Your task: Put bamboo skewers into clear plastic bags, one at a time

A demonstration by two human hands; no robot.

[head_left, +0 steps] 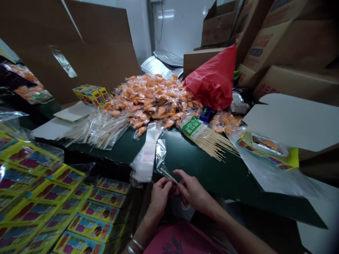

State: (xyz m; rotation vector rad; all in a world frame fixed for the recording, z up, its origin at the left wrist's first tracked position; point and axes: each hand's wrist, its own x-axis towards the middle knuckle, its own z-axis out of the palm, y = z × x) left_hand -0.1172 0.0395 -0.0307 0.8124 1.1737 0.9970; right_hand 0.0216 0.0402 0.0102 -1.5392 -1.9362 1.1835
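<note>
My left hand (160, 193) and my right hand (192, 190) meet at the near edge of the dark green table, fingertips closed together. A thin pale bamboo stick (168, 175) pokes out between them, gripped by my right fingers, with my right index finger raised. My left fingers are pinched beside it; what they hold is hidden. Just beyond the stick lies a clear plastic sleeve (160, 153). Left of that, a stack of flat clear bags (146, 157) hangs over the table edge. A pack of bamboo skewers (209, 139) with a green label lies to the right.
A large heap of wrapped orange pieces (156, 95) covers the table's back. More bagged sticks (100, 128) lie left. Yellow printed boxes (90, 225) are stacked below left. A red bag (212, 79), an open yellow box (267, 150) and cartons (296, 81) stand right.
</note>
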